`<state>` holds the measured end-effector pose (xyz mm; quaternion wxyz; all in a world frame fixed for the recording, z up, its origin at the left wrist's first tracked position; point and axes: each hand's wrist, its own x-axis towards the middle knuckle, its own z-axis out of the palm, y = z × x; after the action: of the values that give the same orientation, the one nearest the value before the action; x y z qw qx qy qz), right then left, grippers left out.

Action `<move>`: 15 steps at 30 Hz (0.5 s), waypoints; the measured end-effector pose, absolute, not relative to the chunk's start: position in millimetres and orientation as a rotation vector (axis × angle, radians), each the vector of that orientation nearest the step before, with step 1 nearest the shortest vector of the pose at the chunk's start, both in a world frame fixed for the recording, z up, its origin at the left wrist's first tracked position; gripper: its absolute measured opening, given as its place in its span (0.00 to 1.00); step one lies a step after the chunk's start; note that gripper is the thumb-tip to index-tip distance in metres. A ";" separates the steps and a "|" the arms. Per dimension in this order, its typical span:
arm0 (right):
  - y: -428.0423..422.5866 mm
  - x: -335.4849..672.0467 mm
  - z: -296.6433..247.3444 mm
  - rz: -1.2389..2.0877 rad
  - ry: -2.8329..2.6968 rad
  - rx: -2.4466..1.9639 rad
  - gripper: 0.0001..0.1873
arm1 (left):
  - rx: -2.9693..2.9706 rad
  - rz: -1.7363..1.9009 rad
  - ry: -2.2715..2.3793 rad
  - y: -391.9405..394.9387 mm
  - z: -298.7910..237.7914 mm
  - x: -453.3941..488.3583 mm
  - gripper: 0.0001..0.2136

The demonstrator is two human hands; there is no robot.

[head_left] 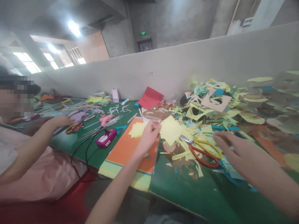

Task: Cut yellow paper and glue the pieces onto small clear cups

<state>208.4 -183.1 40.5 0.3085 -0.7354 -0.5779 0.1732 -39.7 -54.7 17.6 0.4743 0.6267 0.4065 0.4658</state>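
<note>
- Paper square (171, 130): at the left fingers (156, 125), to their right.
- Scissors (191, 141): just left of the right fingers (220, 140).
- Scrap heap (198, 113): beyond the right fingers.
- Paper stack (123, 151): beneath and left of the left fingers.
- Socket box (106, 139): farther left, on the table (177, 193).

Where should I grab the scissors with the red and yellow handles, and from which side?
Probably by the red loop and yellow loop, coming from the right: the scissors lie with both loops toward the right hand, while the metal blades point left, toward the yellow paper.
</note>
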 end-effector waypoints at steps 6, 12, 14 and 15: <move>-105.7 155.4 44.3 0.706 -1.654 -1.847 0.25 | 1.455 1.116 1.037 -50.3 7.9 -35.1 0.06; -89.0 154.8 18.4 0.707 -1.646 -1.778 0.17 | 1.459 1.104 0.950 -45.8 -8.2 -37.5 0.07; -88.5 154.8 13.3 0.694 -1.654 -1.757 0.16 | 1.468 1.118 0.963 -45.5 -10.9 -38.7 0.08; -88.0 154.3 10.8 0.683 -1.657 -1.745 0.16 | 1.476 1.125 0.974 -45.7 -11.8 -39.4 0.08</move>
<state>154.3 -88.0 10.8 0.3145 -0.6621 -0.6289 0.2592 -39.4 -45.7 -11.8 0.4994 0.6100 0.4027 0.4652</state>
